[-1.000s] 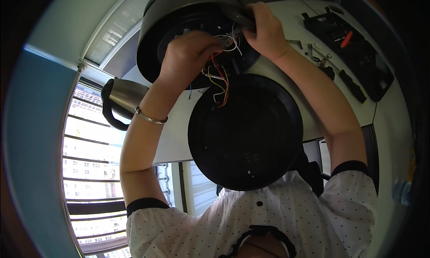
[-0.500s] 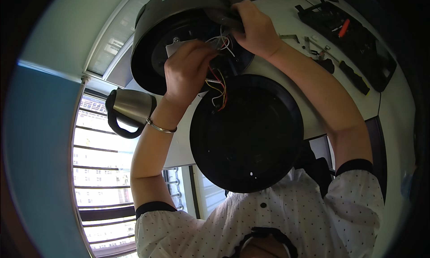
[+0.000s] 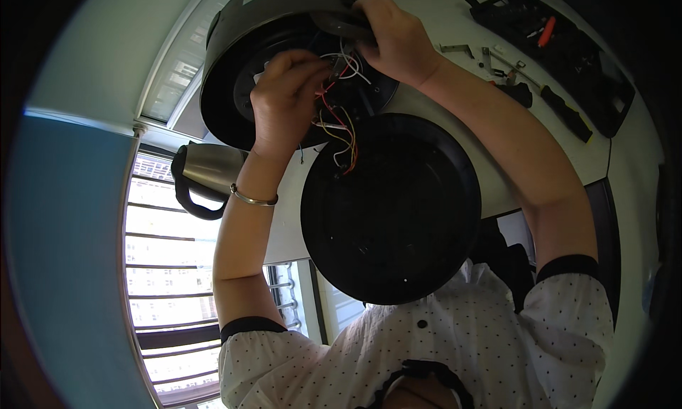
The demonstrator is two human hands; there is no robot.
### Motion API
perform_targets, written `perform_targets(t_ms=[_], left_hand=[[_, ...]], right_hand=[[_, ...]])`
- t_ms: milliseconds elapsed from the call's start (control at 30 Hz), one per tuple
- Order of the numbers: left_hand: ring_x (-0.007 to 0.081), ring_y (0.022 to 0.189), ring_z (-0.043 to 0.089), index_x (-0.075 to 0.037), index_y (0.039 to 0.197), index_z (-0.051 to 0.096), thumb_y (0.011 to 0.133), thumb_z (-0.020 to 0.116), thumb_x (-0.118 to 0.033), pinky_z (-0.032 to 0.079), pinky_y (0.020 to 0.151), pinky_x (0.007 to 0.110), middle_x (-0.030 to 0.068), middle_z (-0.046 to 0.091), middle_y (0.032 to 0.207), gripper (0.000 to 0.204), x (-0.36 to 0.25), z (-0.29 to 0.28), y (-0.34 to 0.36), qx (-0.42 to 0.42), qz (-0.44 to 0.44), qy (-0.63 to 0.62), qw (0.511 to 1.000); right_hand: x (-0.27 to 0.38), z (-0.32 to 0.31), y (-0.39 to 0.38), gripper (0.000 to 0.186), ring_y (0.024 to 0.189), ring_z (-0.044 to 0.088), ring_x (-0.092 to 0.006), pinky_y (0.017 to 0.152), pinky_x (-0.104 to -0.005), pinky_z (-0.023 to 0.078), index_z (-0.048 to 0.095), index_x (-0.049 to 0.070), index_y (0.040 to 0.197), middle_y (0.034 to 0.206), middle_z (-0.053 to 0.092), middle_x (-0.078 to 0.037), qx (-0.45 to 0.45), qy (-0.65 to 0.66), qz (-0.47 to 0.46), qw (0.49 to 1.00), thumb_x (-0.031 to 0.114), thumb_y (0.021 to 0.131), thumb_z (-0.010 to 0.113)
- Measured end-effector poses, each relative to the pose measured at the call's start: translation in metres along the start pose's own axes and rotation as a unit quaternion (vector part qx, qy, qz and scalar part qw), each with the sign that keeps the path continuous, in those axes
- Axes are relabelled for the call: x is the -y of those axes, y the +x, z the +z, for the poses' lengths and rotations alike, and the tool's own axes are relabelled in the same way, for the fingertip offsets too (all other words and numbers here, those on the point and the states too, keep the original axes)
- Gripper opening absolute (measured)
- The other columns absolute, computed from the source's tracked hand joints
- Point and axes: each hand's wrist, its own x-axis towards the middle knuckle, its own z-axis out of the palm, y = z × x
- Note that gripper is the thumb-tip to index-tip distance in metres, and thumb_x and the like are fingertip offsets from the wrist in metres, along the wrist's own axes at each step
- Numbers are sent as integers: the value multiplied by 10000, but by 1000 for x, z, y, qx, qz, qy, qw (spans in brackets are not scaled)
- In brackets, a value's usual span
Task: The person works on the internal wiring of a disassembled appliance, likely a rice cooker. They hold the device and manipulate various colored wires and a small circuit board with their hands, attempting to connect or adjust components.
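Note:
A dark round appliance body [image 3: 238,36] stands tilted at the top, its underside open. Wires [image 3: 350,139] in white, red and yellow run from inside it to a round black base plate [image 3: 391,210], which lies in front of it, near my body. My left hand [image 3: 284,96] is closed at the opening among the wires, fingertips pinched; what they hold is hidden. My right hand [image 3: 394,43] grips a black projecting part [image 3: 334,22] on the body's rim.
A steel kettle [image 3: 213,167] stands at left beside a barred window [image 3: 170,253]. On the white worktop [image 3: 447,111] at right lie a screwdriver [image 3: 565,114], small metal bits [image 3: 486,60] and a black tool case [image 3: 575,68] with a red-handled tool [image 3: 547,31].
Both hands and the appliance body have shifted slightly left in view, the right hand also upward. My left hand's fingers have moved among the wires, and a red wire now loops higher.

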Motion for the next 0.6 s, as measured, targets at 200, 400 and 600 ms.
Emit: perform_targets(t_ms=[200,400,600], left_hand=[[155,721,678,26,887,691,763,648,91,566,602,218,101,655,927,146,0,-8,2,42,-48,-63,996],[162,741,682,40,856,679,768,626,103,574,623,223,105,658,938,121,2,-13,2,57,-76,-103,990],[173,720,659,-2,827,684,731,665,66,537,601,252,87,640,928,120,2,-14,2,70,-19,-6,997]], right_hand=[[-1,0,-1,405,794,607,-288,654,-344,519,526,44,1004,912,547,-99,7,-4,6,1000,47,639,701],[0,0,0,401,797,606,-290,657,-345,520,525,43,1005,911,546,-99,-1,-1,5,1000,41,640,691],[-1,1,-1,408,792,606,-291,649,-349,520,519,40,1007,908,546,-99,9,4,15,1000,37,636,688]])
